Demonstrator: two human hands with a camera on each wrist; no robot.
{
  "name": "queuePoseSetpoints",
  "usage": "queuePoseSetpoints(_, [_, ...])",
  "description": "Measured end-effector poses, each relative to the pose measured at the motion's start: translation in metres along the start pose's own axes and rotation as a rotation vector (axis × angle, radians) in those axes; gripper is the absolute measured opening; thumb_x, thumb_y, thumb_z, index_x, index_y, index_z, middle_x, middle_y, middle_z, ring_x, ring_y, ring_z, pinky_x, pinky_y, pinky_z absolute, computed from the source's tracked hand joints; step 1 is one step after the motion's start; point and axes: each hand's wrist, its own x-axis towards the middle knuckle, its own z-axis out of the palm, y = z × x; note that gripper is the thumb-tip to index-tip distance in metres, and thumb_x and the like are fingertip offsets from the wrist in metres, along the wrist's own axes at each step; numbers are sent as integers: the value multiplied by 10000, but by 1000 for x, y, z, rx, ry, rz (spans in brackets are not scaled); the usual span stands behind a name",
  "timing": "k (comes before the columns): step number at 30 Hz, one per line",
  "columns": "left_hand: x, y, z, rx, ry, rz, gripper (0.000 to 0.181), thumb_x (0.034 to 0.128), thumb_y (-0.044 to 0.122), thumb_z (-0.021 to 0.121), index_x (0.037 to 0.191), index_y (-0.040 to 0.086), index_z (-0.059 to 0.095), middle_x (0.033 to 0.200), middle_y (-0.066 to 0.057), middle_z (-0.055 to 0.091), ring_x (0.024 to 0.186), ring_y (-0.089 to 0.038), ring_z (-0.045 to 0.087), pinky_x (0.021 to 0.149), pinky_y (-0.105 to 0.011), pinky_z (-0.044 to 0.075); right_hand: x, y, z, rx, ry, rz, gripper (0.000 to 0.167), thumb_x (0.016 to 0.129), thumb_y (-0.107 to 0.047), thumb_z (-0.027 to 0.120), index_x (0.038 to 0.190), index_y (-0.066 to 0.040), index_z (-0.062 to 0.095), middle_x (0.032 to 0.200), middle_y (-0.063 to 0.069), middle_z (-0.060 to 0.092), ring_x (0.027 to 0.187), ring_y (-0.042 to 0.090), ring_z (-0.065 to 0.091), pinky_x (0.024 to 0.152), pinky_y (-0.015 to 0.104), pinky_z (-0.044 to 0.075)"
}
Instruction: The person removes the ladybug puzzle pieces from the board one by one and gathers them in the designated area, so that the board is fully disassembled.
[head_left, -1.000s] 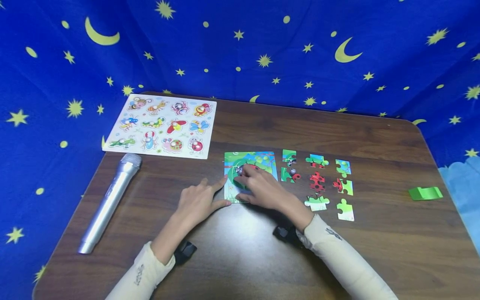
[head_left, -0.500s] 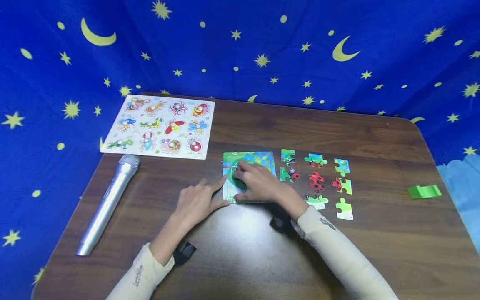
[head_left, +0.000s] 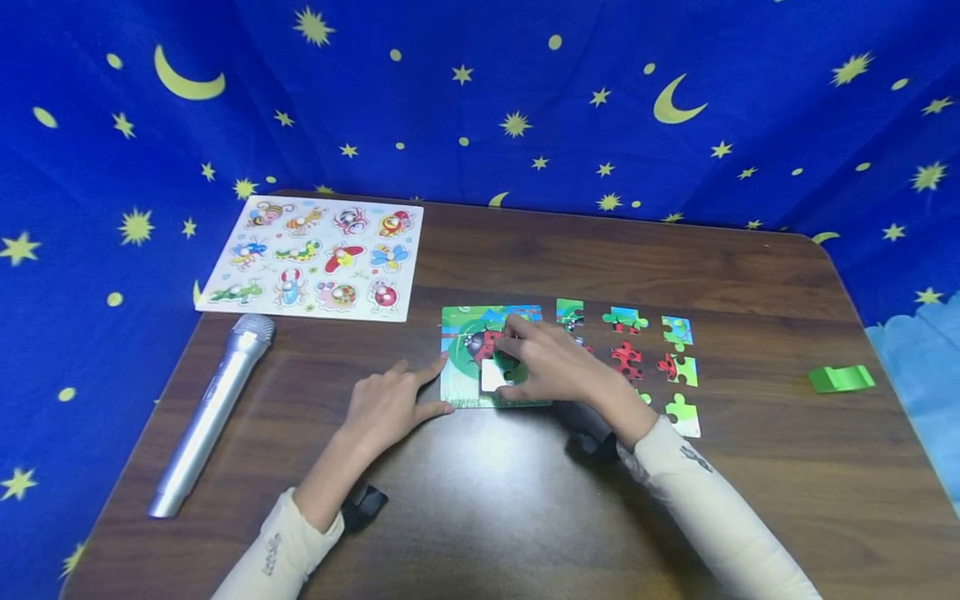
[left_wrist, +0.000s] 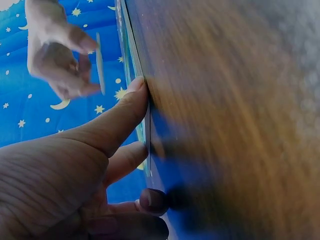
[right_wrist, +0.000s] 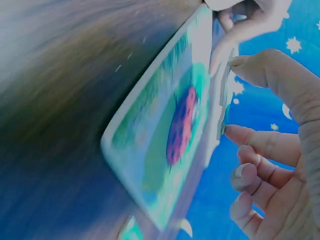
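Observation:
A square ladybug picture board (head_left: 461, 375) lies flat on the wooden table. My left hand (head_left: 382, 408) rests at its left edge, thumb and forefinger spread and touching the rim; in the left wrist view, the thumb (left_wrist: 117, 117) presses against the board's edge. Over the board, my right hand (head_left: 551, 358) pinches a jigsaw piece (head_left: 491, 377) between thumb and fingers. That piece shows a pale face and stands clear of the board in the left wrist view. Its printed side is mostly hidden. Several loose jigsaw pieces (head_left: 626, 360) lie in rows to the right.
At the far left lies a white insect peg puzzle (head_left: 315, 258). A silver microphone (head_left: 213, 417) lies in front of it. Near the right table edge sits a green folded object (head_left: 842, 379). A blue star-patterned cloth (head_left: 450, 108) hangs behind the table.
My right hand has risen and shifted right from the board, bringing up the jigsaw piece with its pale side now showing. The left hand stays at the board's edge.

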Motion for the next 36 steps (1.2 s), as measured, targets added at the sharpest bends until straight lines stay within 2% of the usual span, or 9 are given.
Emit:
queuePoseSetpoints(3, [-1,-2,-1,-6,-11,-4,740,835,616,684,1472,301,481,1302,-279,608,863,-442,682,602,-482,505,-17,6,-5,6,11,25,578,758,-432,825,1153,-24,721,1023,58,535,726,131,468,580,250,368])
queuePoseSetpoints(5, [-1,-3,-2,-9,-17,-7,739,838,613,683,1475,301,476,1332,-293,582,915,-465,678,619,-492,512,-29,9,-8,2,22,44,590,757,-429,827,1168,-20,717,1051,75,551,740,139,495,586,269,411])
queuePoseSetpoints(11, [-4,-7,-4,-22,-38,-22,740,836,614,686,1472,299,476,1348,-295,569,863,-454,673,590,-464,496,-58,15,-8,-6,30,101,598,748,-426,837,1176,-28,710,1064,85,555,770,168,526,694,365,477])
queuePoseSetpoints(15, [-7,-10,-5,-22,-44,-25,742,832,621,684,1471,306,475,1351,-297,566,842,-446,671,568,-442,485,-70,18,-4,-9,22,127,588,750,-420,840,1178,-37,712,1047,66,547,730,155,492,696,374,468])
queuePoseSetpoints(21, [-10,-14,-6,-25,-41,-19,741,833,619,683,1471,304,478,1329,-323,568,894,-487,668,600,-478,510,-77,19,1,2,12,134,575,757,-394,837,1190,-37,709,1070,69,545,717,126,471,654,313,410])
queuePoseSetpoints(26, [-13,-15,-7,-33,-52,-29,735,838,613,682,1472,302,478,1330,-327,565,918,-491,664,630,-498,517,-79,20,4,-3,7,133,592,750,-387,844,1202,-30,703,1084,78,547,736,129,482,658,303,411])
queuePoseSetpoints(36, [-13,-14,-8,-36,-51,-25,732,841,609,683,1471,298,479,1329,-324,567,879,-475,668,599,-470,503,-81,23,9,15,1,144,588,757,-393,839,1195,-24,707,1067,71,556,729,110,468,645,270,401])
